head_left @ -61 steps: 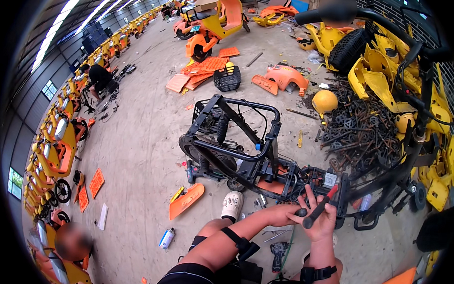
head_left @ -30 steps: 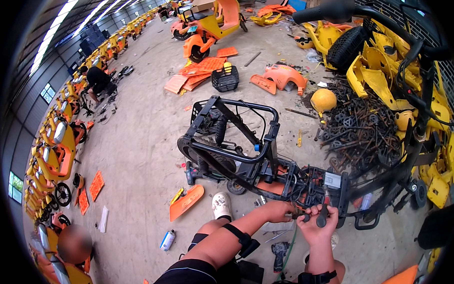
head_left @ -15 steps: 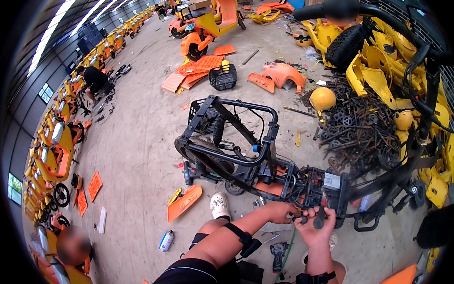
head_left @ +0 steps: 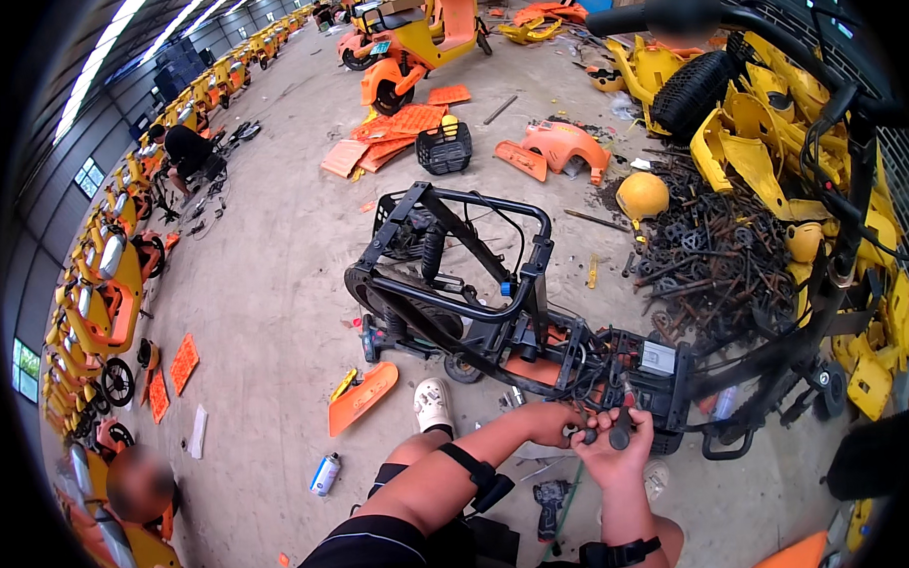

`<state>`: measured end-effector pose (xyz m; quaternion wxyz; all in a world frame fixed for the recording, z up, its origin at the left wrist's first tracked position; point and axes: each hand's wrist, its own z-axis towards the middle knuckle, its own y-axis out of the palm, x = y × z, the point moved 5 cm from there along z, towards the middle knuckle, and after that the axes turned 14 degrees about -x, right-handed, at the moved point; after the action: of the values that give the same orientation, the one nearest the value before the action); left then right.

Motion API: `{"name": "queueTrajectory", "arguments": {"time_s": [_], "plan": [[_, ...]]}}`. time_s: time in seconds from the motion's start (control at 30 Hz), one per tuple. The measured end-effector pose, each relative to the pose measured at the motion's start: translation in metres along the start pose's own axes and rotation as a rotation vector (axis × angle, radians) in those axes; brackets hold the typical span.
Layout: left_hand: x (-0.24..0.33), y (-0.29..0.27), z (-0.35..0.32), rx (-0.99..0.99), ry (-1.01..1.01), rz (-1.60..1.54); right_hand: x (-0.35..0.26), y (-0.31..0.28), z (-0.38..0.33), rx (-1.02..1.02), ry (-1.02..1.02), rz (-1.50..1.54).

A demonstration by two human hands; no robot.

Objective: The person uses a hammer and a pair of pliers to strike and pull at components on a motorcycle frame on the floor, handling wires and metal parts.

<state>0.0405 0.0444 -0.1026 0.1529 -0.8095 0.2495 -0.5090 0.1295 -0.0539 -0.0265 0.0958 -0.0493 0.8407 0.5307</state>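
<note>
A stripped black scooter frame (head_left: 516,317) lies in front of me, its battery-bay end near my hands. My right hand (head_left: 621,463), palm up, is closed around a screwdriver (head_left: 621,434) with a dark grip and some red near the shank; it points toward the wiring (head_left: 602,364). Beside it, my left hand (head_left: 552,424) is closed at the frame's near edge. A dark, rounded tool end (head_left: 584,436) shows between the two hands, against the left fingers; its kind is unclear. Next to the wiring is a silver-topped box (head_left: 657,356).
A cordless drill (head_left: 551,508) and spray can (head_left: 325,475) lie on the floor near my legs. An orange panel (head_left: 363,398) is to the left. A pile of rusty metal parts (head_left: 719,260) and yellow body panels (head_left: 745,144) crowd the right. A person (head_left: 185,153) crouches far left.
The view has shifted slightly, moving the scene a little in the picture. Both hands stay together at the frame, with the screwdriver still in my right hand.
</note>
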Motion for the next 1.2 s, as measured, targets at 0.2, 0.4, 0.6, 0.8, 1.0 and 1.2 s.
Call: {"name": "queueTrajectory", "arguments": {"time_s": [0.2, 0.4, 0.6, 0.8, 1.0, 1.2], "plan": [[-0.002, 0.005, 0.004, -0.005, 0.001, -0.020, -0.002, -0.001, -0.003, 0.002, 0.001, -0.004], [-0.008, 0.011, 0.010, -0.049, -0.019, -0.010, -0.005, -0.001, -0.004, 0.006, -0.008, -0.007], [-0.007, 0.009, 0.012, -0.045, -0.033, -0.025, -0.007, -0.001, -0.002, 0.010, -0.007, -0.011], [-0.005, 0.006, 0.012, -0.021, -0.012, -0.016, -0.006, -0.002, 0.002, 0.020, -0.008, 0.011], [-0.004, 0.002, 0.013, -0.015, 0.004, -0.023, -0.008, 0.000, 0.004, 0.038, -0.012, -0.004], [-0.005, 0.002, 0.016, -0.022, -0.001, -0.035, -0.009, 0.001, 0.006, 0.048, -0.007, -0.007]]}}
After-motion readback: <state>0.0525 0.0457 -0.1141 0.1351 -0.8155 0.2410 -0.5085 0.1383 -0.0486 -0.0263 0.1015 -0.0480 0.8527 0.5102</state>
